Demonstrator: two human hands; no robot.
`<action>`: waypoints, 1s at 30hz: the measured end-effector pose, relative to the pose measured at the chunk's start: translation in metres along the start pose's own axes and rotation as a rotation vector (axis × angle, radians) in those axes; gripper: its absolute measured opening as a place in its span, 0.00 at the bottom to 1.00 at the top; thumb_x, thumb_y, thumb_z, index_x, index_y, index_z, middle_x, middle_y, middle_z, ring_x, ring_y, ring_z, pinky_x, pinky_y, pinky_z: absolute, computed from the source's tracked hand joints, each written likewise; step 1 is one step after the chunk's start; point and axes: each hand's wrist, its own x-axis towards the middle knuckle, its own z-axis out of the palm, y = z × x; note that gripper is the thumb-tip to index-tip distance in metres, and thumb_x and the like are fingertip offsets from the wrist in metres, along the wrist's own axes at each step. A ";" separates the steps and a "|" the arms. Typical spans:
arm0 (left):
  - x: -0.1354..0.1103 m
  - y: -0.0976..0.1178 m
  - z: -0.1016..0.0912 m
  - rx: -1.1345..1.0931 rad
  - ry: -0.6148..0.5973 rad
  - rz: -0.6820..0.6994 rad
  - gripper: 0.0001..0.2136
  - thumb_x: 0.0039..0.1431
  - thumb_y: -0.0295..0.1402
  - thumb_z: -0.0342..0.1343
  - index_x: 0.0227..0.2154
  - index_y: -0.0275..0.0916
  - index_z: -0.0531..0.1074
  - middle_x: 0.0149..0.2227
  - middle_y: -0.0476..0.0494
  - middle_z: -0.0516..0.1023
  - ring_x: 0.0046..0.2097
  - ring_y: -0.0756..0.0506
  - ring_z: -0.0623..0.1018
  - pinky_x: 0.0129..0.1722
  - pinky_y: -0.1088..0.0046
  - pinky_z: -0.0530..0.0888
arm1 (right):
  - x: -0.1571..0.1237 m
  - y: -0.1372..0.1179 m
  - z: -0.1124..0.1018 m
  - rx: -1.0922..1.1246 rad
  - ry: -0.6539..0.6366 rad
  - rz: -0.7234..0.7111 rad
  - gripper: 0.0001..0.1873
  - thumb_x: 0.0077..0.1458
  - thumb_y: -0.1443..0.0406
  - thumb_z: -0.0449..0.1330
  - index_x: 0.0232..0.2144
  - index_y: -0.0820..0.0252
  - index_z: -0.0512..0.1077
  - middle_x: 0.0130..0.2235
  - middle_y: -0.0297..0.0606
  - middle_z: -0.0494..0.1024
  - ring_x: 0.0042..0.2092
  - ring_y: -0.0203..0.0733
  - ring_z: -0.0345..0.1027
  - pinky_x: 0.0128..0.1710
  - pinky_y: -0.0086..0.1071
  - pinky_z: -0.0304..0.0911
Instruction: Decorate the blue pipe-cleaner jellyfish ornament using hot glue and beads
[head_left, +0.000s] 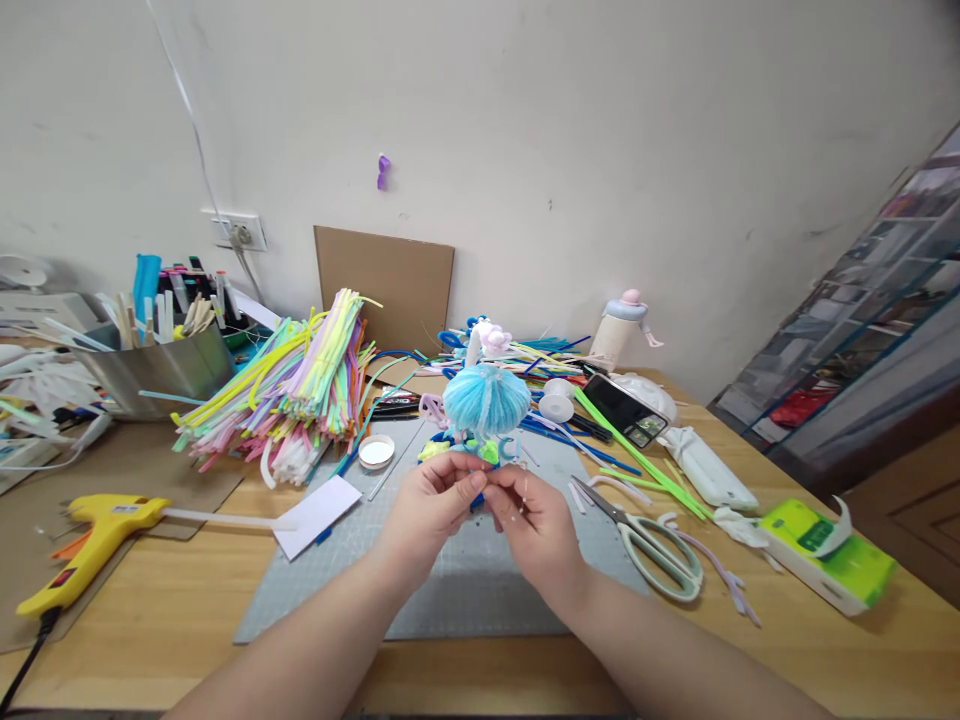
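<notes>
Both my hands meet over the grey cutting mat (480, 590) and pinch the bottom of a pipe-cleaner figure (484, 402). The figure has a fluffy light-blue round top, a pale pink and white piece above it, and blue and yellow-green bits at its base. My left hand (429, 502) is closed on the base from the left, thumb and fingers pressed together. My right hand (529, 515) is closed on the same base from the right. The part inside my fingers is hidden.
A big heap of pastel pipe cleaners (292, 390) lies left of the mat. A yellow glue gun (90, 545) rests at the far left. Scissors (649, 540), a phone (622, 410), a green tissue pack (829, 555), a white bottle (621, 325) and a metal bin of sticks (161, 365) crowd the table.
</notes>
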 end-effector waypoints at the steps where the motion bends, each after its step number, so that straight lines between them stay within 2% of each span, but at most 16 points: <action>1: 0.000 0.000 0.000 0.007 0.010 0.010 0.17 0.42 0.42 0.66 0.28 0.34 0.72 0.15 0.58 0.61 0.15 0.60 0.53 0.15 0.81 0.48 | -0.001 0.000 0.002 0.050 -0.007 0.080 0.07 0.57 0.62 0.56 0.29 0.58 0.71 0.23 0.31 0.70 0.23 0.33 0.61 0.24 0.28 0.57; 5: 0.000 0.001 -0.003 0.063 0.060 0.025 0.16 0.43 0.43 0.64 0.28 0.34 0.74 0.17 0.55 0.66 0.16 0.59 0.57 0.16 0.81 0.52 | -0.002 0.001 0.009 0.285 -0.050 0.272 0.12 0.57 0.57 0.55 0.30 0.59 0.70 0.22 0.29 0.68 0.20 0.30 0.57 0.20 0.27 0.54; 10: 0.002 -0.004 -0.009 0.211 0.145 0.143 0.14 0.46 0.43 0.63 0.29 0.35 0.75 0.26 0.47 0.75 0.26 0.52 0.71 0.23 0.79 0.65 | 0.000 0.004 0.011 0.449 -0.064 0.384 0.13 0.55 0.56 0.58 0.35 0.60 0.71 0.23 0.29 0.69 0.18 0.28 0.56 0.17 0.26 0.50; 12: 0.002 -0.007 -0.010 0.261 0.160 0.197 0.13 0.47 0.42 0.62 0.29 0.36 0.74 0.27 0.47 0.76 0.29 0.50 0.73 0.27 0.77 0.68 | 0.000 0.005 0.011 0.476 -0.050 0.416 0.14 0.54 0.56 0.58 0.36 0.60 0.71 0.22 0.29 0.69 0.17 0.28 0.56 0.17 0.25 0.49; 16: 0.001 -0.012 -0.009 0.311 0.080 0.217 0.12 0.51 0.39 0.59 0.34 0.36 0.72 0.21 0.50 0.72 0.24 0.50 0.72 0.26 0.75 0.69 | 0.000 0.003 0.011 0.485 -0.036 0.441 0.13 0.53 0.56 0.60 0.32 0.61 0.72 0.21 0.28 0.68 0.17 0.27 0.55 0.16 0.24 0.48; 19: 0.001 -0.013 -0.007 0.295 0.053 0.218 0.11 0.51 0.39 0.59 0.32 0.36 0.72 0.20 0.51 0.71 0.22 0.51 0.70 0.23 0.75 0.68 | 0.001 0.001 0.011 0.470 -0.038 0.449 0.14 0.52 0.55 0.60 0.26 0.62 0.71 0.19 0.28 0.68 0.16 0.27 0.55 0.15 0.24 0.49; 22: 0.002 -0.009 -0.006 0.227 0.051 0.192 0.11 0.50 0.39 0.60 0.31 0.36 0.72 0.19 0.51 0.71 0.22 0.51 0.70 0.23 0.75 0.69 | 0.002 0.002 0.011 0.561 -0.039 0.491 0.14 0.51 0.55 0.61 0.28 0.61 0.71 0.20 0.28 0.69 0.16 0.27 0.55 0.14 0.24 0.48; 27: 0.003 -0.005 -0.007 0.160 0.122 0.150 0.11 0.48 0.38 0.62 0.29 0.35 0.74 0.24 0.49 0.74 0.26 0.52 0.71 0.26 0.77 0.68 | 0.002 0.002 0.010 0.799 -0.077 0.554 0.11 0.49 0.58 0.64 0.30 0.58 0.71 0.25 0.29 0.71 0.17 0.27 0.58 0.14 0.22 0.47; 30: 0.003 -0.005 -0.008 0.099 0.087 0.120 0.10 0.47 0.38 0.62 0.29 0.35 0.74 0.23 0.50 0.73 0.25 0.52 0.71 0.24 0.78 0.68 | 0.003 0.002 0.010 0.850 -0.100 0.548 0.09 0.48 0.59 0.65 0.30 0.58 0.73 0.26 0.29 0.71 0.19 0.28 0.59 0.16 0.23 0.51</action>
